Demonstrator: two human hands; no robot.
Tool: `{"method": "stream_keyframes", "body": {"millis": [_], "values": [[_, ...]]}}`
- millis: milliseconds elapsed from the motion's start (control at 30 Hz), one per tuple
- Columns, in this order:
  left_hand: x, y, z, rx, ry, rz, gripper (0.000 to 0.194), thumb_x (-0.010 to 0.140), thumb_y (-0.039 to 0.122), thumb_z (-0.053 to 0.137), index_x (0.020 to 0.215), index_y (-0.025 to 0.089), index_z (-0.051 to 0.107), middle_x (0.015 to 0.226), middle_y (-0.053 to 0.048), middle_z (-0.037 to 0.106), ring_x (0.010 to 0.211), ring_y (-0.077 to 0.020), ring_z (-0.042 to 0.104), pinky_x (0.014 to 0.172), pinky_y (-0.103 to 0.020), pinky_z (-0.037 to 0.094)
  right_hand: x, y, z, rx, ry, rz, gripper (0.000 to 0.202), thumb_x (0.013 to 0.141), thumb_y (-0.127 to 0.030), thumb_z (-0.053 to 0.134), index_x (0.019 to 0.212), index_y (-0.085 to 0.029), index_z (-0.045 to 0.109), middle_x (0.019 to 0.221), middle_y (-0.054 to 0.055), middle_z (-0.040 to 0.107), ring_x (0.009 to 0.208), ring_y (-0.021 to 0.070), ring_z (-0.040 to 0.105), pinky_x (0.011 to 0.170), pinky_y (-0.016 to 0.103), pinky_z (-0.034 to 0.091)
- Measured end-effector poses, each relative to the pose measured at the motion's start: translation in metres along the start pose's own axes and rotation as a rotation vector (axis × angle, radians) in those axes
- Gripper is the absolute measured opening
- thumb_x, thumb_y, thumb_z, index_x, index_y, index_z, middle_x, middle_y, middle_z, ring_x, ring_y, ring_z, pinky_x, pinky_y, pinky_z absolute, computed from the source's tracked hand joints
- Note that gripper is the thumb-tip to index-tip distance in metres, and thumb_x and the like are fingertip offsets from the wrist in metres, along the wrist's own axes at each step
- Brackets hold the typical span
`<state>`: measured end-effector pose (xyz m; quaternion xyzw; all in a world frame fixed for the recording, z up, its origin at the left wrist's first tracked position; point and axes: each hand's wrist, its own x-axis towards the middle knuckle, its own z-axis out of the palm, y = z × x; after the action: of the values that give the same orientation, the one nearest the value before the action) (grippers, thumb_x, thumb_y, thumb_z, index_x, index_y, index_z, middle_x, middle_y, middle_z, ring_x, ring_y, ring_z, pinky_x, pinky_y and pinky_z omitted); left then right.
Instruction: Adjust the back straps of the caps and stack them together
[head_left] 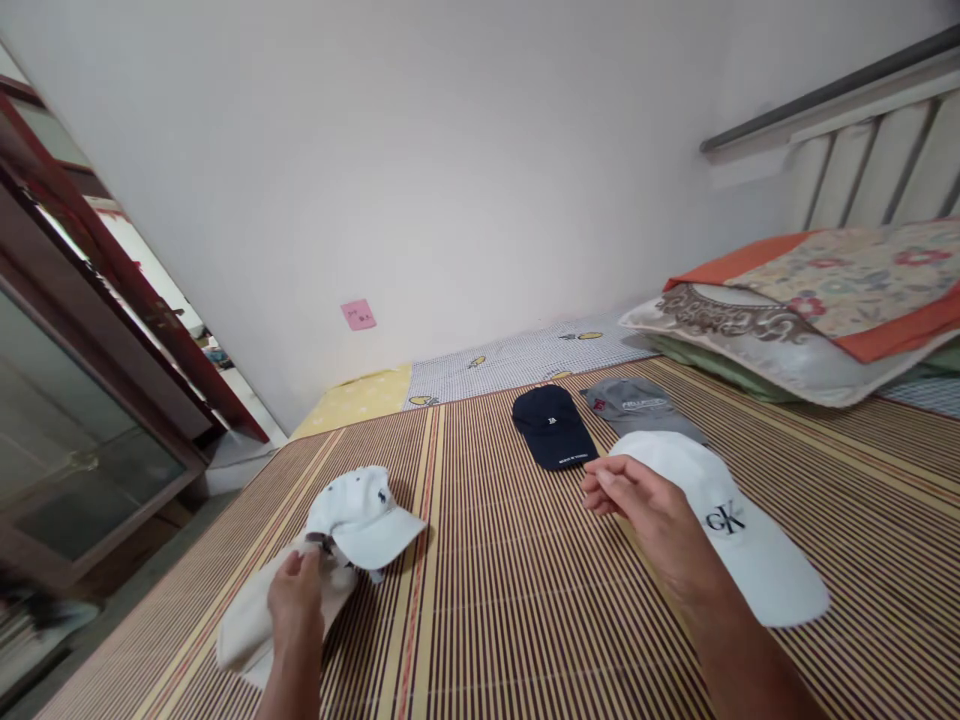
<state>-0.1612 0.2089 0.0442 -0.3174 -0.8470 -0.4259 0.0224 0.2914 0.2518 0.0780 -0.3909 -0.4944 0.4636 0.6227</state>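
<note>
Striped mat [525,600] covers the bed; pillows [810,310] stacked at far right; white CK cap [735,540] lies right of centre, right hand [645,515] loosely curled over its near edge, gripping nothing; left hand [296,600] rests on a cream cap [255,620], fingers bent, a pony cap [364,515] stacked on it; navy cap [553,425] and grey cap [637,405] lie beyond, touching.

"CK" logo in black on white cap [731,530] by my right hand [652,520]. Small dark horse-rider emblem on white cap [364,515] near my left hand [296,600]. Navy cap [553,425], grey cap [637,405], pink note [358,314]: print too small to read.
</note>
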Motion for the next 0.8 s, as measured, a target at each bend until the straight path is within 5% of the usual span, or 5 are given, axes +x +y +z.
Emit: {"method": "stream_keyframes", "body": {"millis": [133, 267, 500, 600, 800], "values": [[-0.028, -0.044, -0.003, 0.155, -0.128, 0.116, 0.054, 0.092, 0.039, 0.058, 0.136, 0.009, 0.063, 0.138, -0.023, 0.065, 0.134, -0.0421, 0.055, 0.115, -0.057, 0.042, 0.001, 0.003, -0.001, -0.071, -0.028, -0.009, 0.039, 0.087, -0.059, 0.07, 0.095, -0.021, 0.071, 0.088, 0.005, 0.073, 0.074, 0.0192, 0.068, 0.071, 0.034, 0.057], [-0.058, -0.074, 0.006, 0.535, -0.218, 0.408, 0.054, 0.098, 0.044, 0.043, 0.139, 0.016, 0.062, 0.15, -0.017, 0.058, 0.136, -0.0406, 0.05, 0.108, -0.057, 0.045, 0.003, 0.005, -0.003, -0.089, -0.023, -0.017, 0.039, 0.086, -0.058, 0.069, 0.094, -0.02, 0.071, 0.086, 0.006, 0.073, 0.075, 0.0205, 0.069, 0.07, 0.035, 0.057], [-0.07, -0.044, 0.014, 0.785, -0.236, 0.478, 0.053, 0.099, 0.035, 0.046, 0.149, 0.017, 0.052, 0.146, -0.019, 0.059, 0.132, -0.0381, 0.05, 0.096, -0.052, 0.046, 0.004, 0.001, -0.01, -0.067, 0.064, -0.013, 0.035, 0.084, -0.054, 0.072, 0.091, -0.02, 0.073, 0.083, 0.004, 0.073, 0.069, 0.0185, 0.068, 0.069, 0.034, 0.056], [-0.059, -0.033, 0.018, 0.834, -0.195, 0.518, 0.056, 0.101, 0.027, 0.039, 0.155, 0.017, 0.046, 0.147, -0.02, 0.058, 0.132, -0.0372, 0.051, 0.099, -0.052, 0.043, 0.008, -0.003, -0.021, 0.064, 0.285, -0.052, 0.027, 0.081, -0.046, 0.077, 0.09, -0.02, 0.073, 0.08, 0.002, 0.072, 0.07, 0.016, 0.067, 0.071, 0.031, 0.055], [-0.028, -0.038, 0.015, 0.933, -0.325, 0.617, 0.07, 0.094, 0.001, 0.024, 0.164, 0.011, 0.029, 0.136, -0.019, 0.066, 0.127, -0.0334, 0.057, 0.095, -0.048, 0.043, 0.018, -0.008, -0.066, 0.511, 0.722, -0.166, 0.016, 0.071, -0.026, 0.077, 0.086, -0.023, 0.073, 0.083, 0.0, 0.068, 0.079, 0.016, 0.065, 0.077, 0.032, 0.055]]}}
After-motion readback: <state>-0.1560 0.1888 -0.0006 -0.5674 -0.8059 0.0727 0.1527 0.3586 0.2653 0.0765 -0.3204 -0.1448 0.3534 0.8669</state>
